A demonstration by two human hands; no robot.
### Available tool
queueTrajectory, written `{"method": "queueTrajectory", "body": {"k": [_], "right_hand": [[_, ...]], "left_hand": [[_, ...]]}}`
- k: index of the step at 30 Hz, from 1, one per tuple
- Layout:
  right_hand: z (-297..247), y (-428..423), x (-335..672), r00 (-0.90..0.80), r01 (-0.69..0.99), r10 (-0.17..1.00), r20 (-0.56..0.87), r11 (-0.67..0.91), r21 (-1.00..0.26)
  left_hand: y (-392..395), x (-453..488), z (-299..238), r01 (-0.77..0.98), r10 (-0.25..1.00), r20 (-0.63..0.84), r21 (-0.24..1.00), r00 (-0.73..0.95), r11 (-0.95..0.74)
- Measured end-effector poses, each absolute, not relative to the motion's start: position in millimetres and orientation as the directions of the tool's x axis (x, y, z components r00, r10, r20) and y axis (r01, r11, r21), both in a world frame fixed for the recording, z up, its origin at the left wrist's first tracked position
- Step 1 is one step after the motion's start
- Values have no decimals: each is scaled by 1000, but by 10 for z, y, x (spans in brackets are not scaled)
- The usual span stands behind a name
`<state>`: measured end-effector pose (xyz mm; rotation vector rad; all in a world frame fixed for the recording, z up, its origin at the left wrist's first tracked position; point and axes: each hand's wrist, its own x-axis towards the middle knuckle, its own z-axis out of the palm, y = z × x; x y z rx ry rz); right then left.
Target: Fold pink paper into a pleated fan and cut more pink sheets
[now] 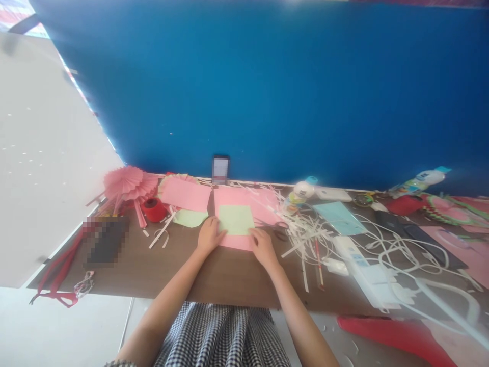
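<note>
A light green sheet of paper [236, 220] lies over a pink sheet of paper [235, 242] on the table in front of me. My left hand [209, 236] grips the green sheet at its lower left edge, fingers drawn together. At the lower right corner, my right hand [263, 245] has its thumb and fingertips on the same sheet. Just beyond my right hand rests a pair of scissors [281, 232], partly hidden by paper. More pink paper [187, 193] and a green piece [190, 218] lie to the left.
White paper strips [307, 232] pile up on the right, near a bottle [301, 192], a power strip [359, 272] and tangled white cables [397, 244]. On the left are a red spool [155, 210] and a pink pleated paper fan [130, 183]. A phone [220, 169] leans against the blue partition [267, 92].
</note>
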<state>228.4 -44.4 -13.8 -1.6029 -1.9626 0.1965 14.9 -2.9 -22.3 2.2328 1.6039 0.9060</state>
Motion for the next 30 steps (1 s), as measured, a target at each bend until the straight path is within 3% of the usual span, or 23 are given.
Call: {"method": "queueTrajectory", "body": {"k": [3,9,21,30], "right_hand": [[-135,-311,2384,19,824,951,307,159,-544],[-186,-290,2403,17,777,961,277,161,-608],[-254,-299,2377,55,838,965,257,95,-538],[-227,-300,2391,37,824,973,230,101,-558]], "left_hand": [[-33,141,-222,758,914,350,533,207,-376],[-29,78,-209,724,919,319,574,234,-383],[-20,31,-214,720,928,235,586,288,-371],[-16,-33,-185,691,905,219,587,365,-421]]}}
